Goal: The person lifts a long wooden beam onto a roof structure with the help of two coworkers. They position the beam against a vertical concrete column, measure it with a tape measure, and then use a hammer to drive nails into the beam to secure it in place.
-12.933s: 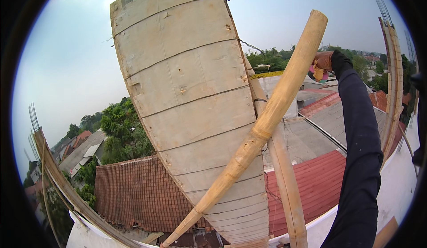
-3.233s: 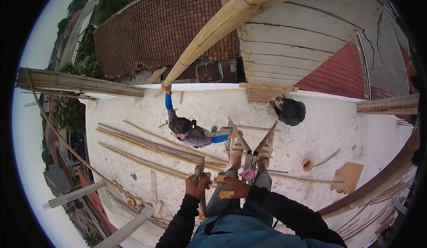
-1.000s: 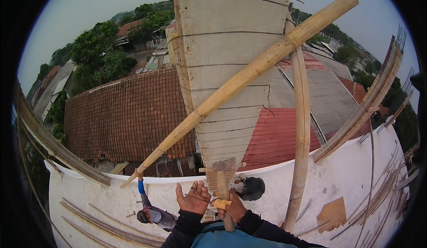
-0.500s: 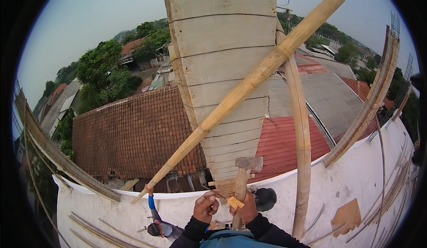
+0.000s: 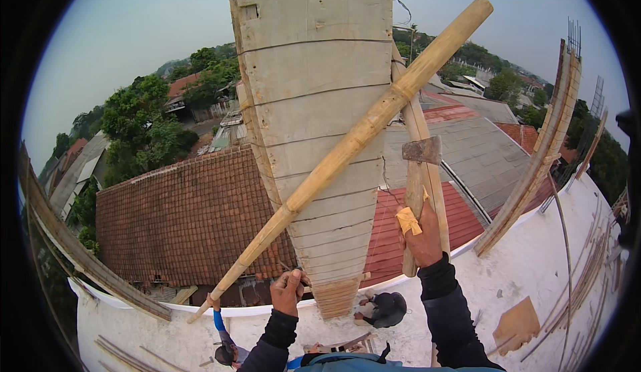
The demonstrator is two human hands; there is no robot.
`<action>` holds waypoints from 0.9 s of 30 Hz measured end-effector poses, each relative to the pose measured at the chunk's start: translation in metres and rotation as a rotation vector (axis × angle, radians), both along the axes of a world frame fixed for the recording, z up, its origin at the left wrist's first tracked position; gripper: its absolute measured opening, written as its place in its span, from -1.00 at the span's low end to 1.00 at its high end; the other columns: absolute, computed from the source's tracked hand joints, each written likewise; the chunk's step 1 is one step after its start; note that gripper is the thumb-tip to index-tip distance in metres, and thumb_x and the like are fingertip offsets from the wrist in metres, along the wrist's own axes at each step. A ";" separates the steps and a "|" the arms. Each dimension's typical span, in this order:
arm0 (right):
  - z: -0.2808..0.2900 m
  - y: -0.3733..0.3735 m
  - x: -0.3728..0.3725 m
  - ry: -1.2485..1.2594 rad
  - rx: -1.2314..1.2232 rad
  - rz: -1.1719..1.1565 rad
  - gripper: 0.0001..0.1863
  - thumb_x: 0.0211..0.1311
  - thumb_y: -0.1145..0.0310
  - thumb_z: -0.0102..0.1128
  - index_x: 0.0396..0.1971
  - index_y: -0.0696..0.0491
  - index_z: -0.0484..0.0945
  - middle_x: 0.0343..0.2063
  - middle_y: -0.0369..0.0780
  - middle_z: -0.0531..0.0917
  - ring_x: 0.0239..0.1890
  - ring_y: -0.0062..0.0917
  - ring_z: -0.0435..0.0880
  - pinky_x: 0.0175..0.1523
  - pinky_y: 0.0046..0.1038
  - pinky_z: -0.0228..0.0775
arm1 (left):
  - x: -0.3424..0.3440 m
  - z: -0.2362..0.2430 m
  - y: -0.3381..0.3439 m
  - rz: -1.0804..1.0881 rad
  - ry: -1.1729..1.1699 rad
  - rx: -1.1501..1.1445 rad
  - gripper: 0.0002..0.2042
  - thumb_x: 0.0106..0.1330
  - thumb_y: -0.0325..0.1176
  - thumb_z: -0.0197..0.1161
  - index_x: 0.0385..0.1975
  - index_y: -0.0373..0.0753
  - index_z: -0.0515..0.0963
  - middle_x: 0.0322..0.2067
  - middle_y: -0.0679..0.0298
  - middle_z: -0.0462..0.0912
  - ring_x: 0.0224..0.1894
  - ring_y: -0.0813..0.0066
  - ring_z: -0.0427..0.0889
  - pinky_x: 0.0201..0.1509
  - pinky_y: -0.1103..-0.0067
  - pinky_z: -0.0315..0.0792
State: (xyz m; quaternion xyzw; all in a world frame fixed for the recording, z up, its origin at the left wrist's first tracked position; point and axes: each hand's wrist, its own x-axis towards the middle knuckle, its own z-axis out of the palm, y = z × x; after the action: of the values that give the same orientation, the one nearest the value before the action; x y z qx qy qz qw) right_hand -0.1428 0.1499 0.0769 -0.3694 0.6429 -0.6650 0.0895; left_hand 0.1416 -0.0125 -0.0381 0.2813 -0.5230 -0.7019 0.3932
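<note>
My right hand (image 5: 425,242) grips the wooden handle of a hammer (image 5: 422,152), its rusty metal head raised. A yellow-orange wrap (image 5: 408,222) shows at the fingers. My left hand (image 5: 286,293) is closed in a pinch, lower and left, with a thin dark nail (image 5: 285,266) sticking out from the fingertips. Ahead rises a tall column form (image 5: 314,105) of grey boards. A bamboo pole (image 5: 347,152) slants across its face, low at left and high at right. Neither hand touches this pole.
A second bamboo pole (image 5: 415,122) stands behind, right of the column. Below left, a co-worker's hand (image 5: 212,301) holds the slanting pole's low end. Another person in a dark cap (image 5: 390,308) is beneath the column. Tiled roof (image 5: 193,212) and red metal roof (image 5: 394,232) lie beyond the white slab's edge.
My right hand has swung the hammer up and to the right, away from my left hand. My left hand has shifted left and slightly up, still pinching the nail. The view has turned slightly.
</note>
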 end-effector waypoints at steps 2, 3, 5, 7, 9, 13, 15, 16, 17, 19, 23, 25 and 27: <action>0.045 -0.010 -0.046 0.408 0.133 -0.223 -0.66 0.25 0.56 0.20 -0.02 0.23 0.35 -0.45 -0.12 0.60 -0.56 -0.46 0.62 -0.51 -0.45 0.49 | -0.001 -0.005 -0.003 0.013 0.012 0.004 -0.63 0.44 -0.01 0.32 -0.35 -0.25 0.65 -0.59 0.40 0.58 -0.65 0.76 0.37 -0.66 0.71 0.09; 0.067 -0.015 -0.062 0.514 0.206 -0.301 -0.66 0.24 0.58 0.19 -0.02 0.23 0.35 -0.47 -0.14 0.59 -0.61 -0.48 0.60 -0.59 -0.44 0.46 | -0.001 -0.007 -0.004 0.006 0.007 0.021 -0.63 0.43 -0.01 0.32 -0.36 -0.25 0.65 -0.61 0.40 0.56 -0.67 0.75 0.35 -0.66 0.71 0.09; 0.108 -0.023 -0.085 0.675 0.391 -0.435 -0.66 0.21 0.60 0.19 -0.04 0.26 0.34 -0.48 -0.11 0.59 -0.66 -0.46 0.61 -0.69 -0.40 0.45 | 0.001 -0.014 -0.004 0.001 0.010 0.060 -0.62 0.43 -0.01 0.33 -0.37 -0.26 0.64 -0.65 0.40 0.52 -0.70 0.75 0.33 -0.66 0.70 0.07; 0.139 -0.029 -0.094 0.465 0.496 -0.377 -0.68 0.20 0.53 0.25 -0.14 0.26 0.33 -0.46 0.00 0.63 -0.61 -0.29 0.68 -0.62 -0.31 0.50 | 0.001 -0.022 -0.004 0.030 -0.010 0.074 -0.63 0.42 -0.02 0.34 -0.37 -0.26 0.64 -0.66 0.41 0.51 -0.72 0.74 0.30 -0.68 0.69 0.05; 0.153 -0.028 -0.093 0.372 0.526 -0.340 -0.68 0.20 0.50 0.28 -0.18 0.26 0.32 -0.45 0.05 0.66 -0.62 -0.22 0.70 -0.63 -0.28 0.51 | 0.005 -0.029 -0.008 0.039 -0.063 0.095 -0.63 0.42 -0.02 0.35 -0.36 -0.27 0.65 -0.66 0.41 0.52 -0.72 0.74 0.30 -0.69 0.69 0.05; 0.151 -0.023 -0.095 0.407 0.506 -0.303 -0.67 0.20 0.50 0.27 -0.18 0.29 0.30 -0.45 0.07 0.65 -0.68 -0.26 0.67 -0.70 -0.30 0.47 | 0.000 -0.047 -0.021 0.083 -0.014 0.054 -0.63 0.44 -0.06 0.34 -0.40 -0.30 0.68 -0.59 0.42 0.58 -0.63 0.76 0.38 -0.63 0.73 0.16; 0.146 -0.024 -0.102 0.397 0.488 -0.298 -0.66 0.21 0.50 0.27 -0.17 0.29 0.30 -0.46 0.05 0.63 -0.68 -0.28 0.66 -0.71 -0.31 0.46 | -0.005 -0.055 -0.039 0.129 -0.067 -0.090 -0.66 0.43 -0.11 0.35 -0.39 -0.32 0.68 -0.54 0.37 0.64 -0.58 0.72 0.44 -0.51 0.69 0.28; 0.144 -0.025 -0.105 0.386 0.480 -0.295 -0.66 0.21 0.50 0.26 -0.16 0.29 0.30 -0.48 0.03 0.62 -0.69 -0.30 0.65 -0.72 -0.31 0.45 | -0.007 -0.060 -0.048 0.172 -0.098 -0.174 -0.67 0.43 -0.13 0.35 -0.39 -0.33 0.68 -0.52 0.35 0.66 -0.56 0.70 0.46 -0.47 0.68 0.32; 0.142 -0.026 -0.108 0.378 0.478 -0.282 -0.66 0.22 0.50 0.26 -0.16 0.29 0.30 -0.49 0.01 0.61 -0.69 -0.32 0.64 -0.73 -0.31 0.44 | -0.008 -0.065 -0.054 0.227 -0.154 -0.246 -0.68 0.43 -0.15 0.36 -0.38 -0.34 0.68 -0.50 0.34 0.68 -0.55 0.68 0.47 -0.42 0.67 0.35; 0.141 -0.027 -0.112 0.334 0.448 -0.227 -0.72 0.27 0.53 0.18 -0.12 0.26 0.31 -0.54 -0.11 0.54 -0.72 -0.42 0.59 -0.76 -0.36 0.38 | -0.015 -0.074 -0.066 0.355 -0.010 -0.342 -0.72 0.42 -0.22 0.37 -0.36 -0.37 0.68 -0.46 0.31 0.69 -0.46 0.66 0.52 -0.29 0.64 0.43; 0.135 -0.024 -0.110 0.264 0.389 -0.163 -0.80 0.36 0.53 0.09 -0.10 0.19 0.32 -0.56 -0.22 0.50 -0.76 -0.56 0.50 -0.78 -0.48 0.30 | -0.015 -0.075 -0.086 0.339 -0.036 -0.252 -0.72 0.38 -0.26 0.41 -0.34 -0.42 0.66 -0.17 0.17 0.73 -0.34 0.56 0.61 -0.19 0.57 0.54; 0.128 -0.023 -0.105 0.274 0.332 -0.167 -0.82 0.40 0.50 0.09 -0.09 0.16 0.33 -0.55 -0.24 0.49 -0.77 -0.61 0.46 -0.78 -0.53 0.26 | -0.012 -0.071 -0.088 0.377 -0.007 -0.282 -0.72 0.37 -0.27 0.41 -0.35 -0.43 0.66 -0.18 0.18 0.73 -0.33 0.55 0.62 -0.18 0.58 0.54; 0.121 -0.023 -0.102 0.206 0.291 -0.121 -0.80 0.44 0.43 0.13 -0.08 0.13 0.35 -0.58 -0.29 0.48 -0.78 -0.64 0.43 -0.76 -0.55 0.26 | -0.006 -0.067 -0.087 0.438 -0.056 -0.323 -0.78 0.35 -0.32 0.41 -0.32 -0.41 0.68 -0.20 0.20 0.72 -0.29 0.55 0.61 -0.14 0.59 0.51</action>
State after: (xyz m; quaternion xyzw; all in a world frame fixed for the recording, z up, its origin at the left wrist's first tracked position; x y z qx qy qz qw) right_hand -0.2448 0.1264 0.1975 -0.3791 0.7591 -0.5280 0.0355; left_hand 0.1351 -0.0990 -0.1054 0.3407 -0.5654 -0.4995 0.5610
